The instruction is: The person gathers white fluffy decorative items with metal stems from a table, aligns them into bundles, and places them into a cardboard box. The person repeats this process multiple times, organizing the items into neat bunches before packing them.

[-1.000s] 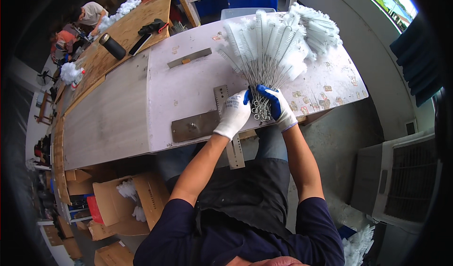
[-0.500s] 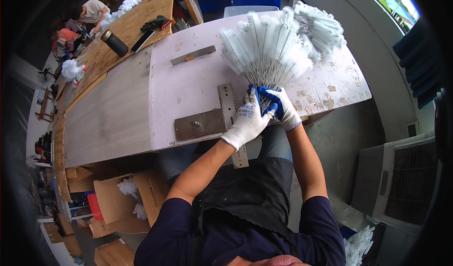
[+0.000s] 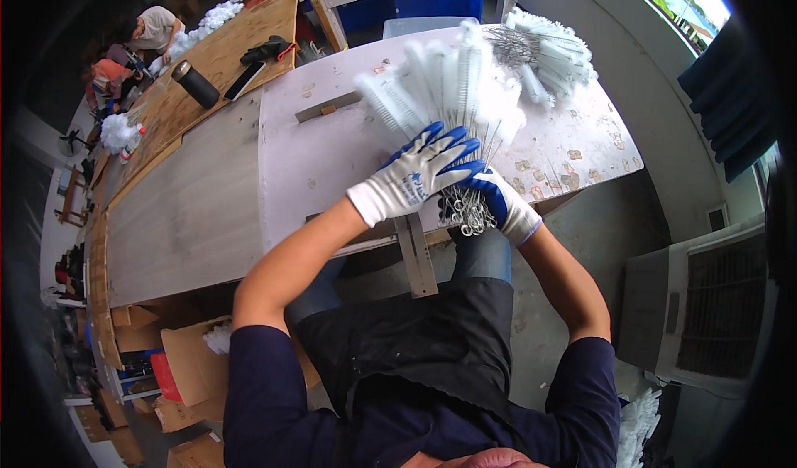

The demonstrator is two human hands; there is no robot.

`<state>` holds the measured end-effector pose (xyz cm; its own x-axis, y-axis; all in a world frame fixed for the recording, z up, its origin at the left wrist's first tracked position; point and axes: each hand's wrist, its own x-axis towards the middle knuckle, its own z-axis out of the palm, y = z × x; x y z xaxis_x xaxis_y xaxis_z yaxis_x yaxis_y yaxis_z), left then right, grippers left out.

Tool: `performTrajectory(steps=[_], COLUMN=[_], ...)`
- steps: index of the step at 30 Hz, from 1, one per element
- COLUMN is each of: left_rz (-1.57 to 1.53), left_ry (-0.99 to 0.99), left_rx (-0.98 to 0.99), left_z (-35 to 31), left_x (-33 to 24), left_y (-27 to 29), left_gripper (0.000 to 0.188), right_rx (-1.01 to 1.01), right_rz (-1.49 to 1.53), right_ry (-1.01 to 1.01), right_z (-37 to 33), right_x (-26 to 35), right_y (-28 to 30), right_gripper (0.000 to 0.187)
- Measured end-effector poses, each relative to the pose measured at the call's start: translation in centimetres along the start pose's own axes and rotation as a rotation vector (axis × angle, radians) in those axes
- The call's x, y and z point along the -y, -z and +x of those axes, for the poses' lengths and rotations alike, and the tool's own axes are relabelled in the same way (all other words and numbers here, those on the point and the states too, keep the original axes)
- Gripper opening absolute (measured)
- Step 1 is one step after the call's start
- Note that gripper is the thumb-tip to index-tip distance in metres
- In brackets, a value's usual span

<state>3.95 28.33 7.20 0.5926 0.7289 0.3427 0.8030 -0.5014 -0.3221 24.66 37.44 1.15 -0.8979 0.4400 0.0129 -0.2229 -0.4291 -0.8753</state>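
Brushes (image 3: 467, 78), a big white-bristled sheaf of them, fan toward the tabletop's (image 3: 303, 161) far edge, looped ends (image 3: 470, 221) bunched at the near edge! The right hand (image 3: 498, 200) is curled round the wire stems just above those loops; the left hand (image 3: 425, 166) lies across them higher up, fingers nearly straight and slightly parted, covering more than clutching. Does the sheaf rest on the surface or hang just above it? Hard to say from overhead. Here's the danger: if that right hand slackens, the outer wires could splay and slip off the near edge. Bristles could also snag the second pile (image 3: 548, 57) by the far right corner, and a perforated metal strip (image 3: 415, 256) juts past the near edge, ready to catch a sleeve.
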Motion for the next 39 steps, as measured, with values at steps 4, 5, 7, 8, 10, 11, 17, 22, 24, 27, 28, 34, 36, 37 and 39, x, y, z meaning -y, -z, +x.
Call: performTrajectory(steps=[4,5,7,8,10,11,17,22,24,27,28,34,36,37,39], left_rz=[-0.470,-0.369,-0.159,-0.172,-0.279,-0.334,-0.403,-0.324,-0.314,-0.359,-0.353,-0.535,-0.636,-0.678,-0.782], left_ry=[-0.044,-0.096,-0.188,-0.206,-0.211,-0.215,-0.255,-0.238,-0.225,-0.175,-0.140,0.207,0.432,0.492,0.553], left_rx=[0.119,0.107,0.087,0.103,0.162,0.194,0.126,0.117,0.053,0.063,-0.020,-0.263,-0.175,-0.175,-0.205], left_z=[2.9,3.2,3.7,3.9,4.4,4.7,5.3,5.0,4.9,5.0,5.2,7.0,6.5,6.1,6.9], left_x=[0.1,-0.2,-0.8,-1.0,-1.3,-1.4,-3.1,-3.3,-2.9,-1.6,-1.3,3.6,6.0,7.3,8.8], left_y=[3.4,3.1,2.6,2.5,2.6,2.6,0.9,0.7,0.6,1.6,1.8,3.0,3.4,2.8,3.9], left_gripper=[0.081,0.082,0.085,0.085,0.085,0.085,0.083,0.084,0.086,0.088,0.082,0.058,0.054,0.055,0.058], right_rx=[0.162,0.182,0.215,0.231,0.259,0.269,0.359,0.486,0.406,0.292,0.254,0.133,-0.303,-0.372,-0.388], right_rz=[-0.355,-0.463,-0.521,-0.472,-0.371,-0.360,-0.632,-0.947,-0.726,-0.511,-0.225,-0.333,-0.040,-0.204,-0.505], right_ry=[-0.050,-0.047,-0.088,-0.134,-0.224,-0.262,-0.113,0.082,-0.132,-0.171,-0.252,-0.011,-0.092,0.108,0.494], right_z=[-1.6,-1.8,-2.2,-2.3,-2.5,-2.7,-4.1,-4.2,-4.2,-4.3,-4.8,-2.5,-1.7,-1.2,0.8], right_x=[2.8,1.8,0.8,0.6,0.3,0.1,-0.1,2.0,3.5,5.1,5.8,7.8,9.0,9.0,8.3], right_y=[1.0,2.7,4.8,5.1,5.5,5.7,6.4,5.1,3.2,2.4,1.4,1.6,0.0,-0.6,-0.9], right_gripper=[0.033,0.033,0.033,0.033,0.034,0.033,0.032,0.032,0.034,0.055,0.065,0.081,0.073,0.062,0.071])
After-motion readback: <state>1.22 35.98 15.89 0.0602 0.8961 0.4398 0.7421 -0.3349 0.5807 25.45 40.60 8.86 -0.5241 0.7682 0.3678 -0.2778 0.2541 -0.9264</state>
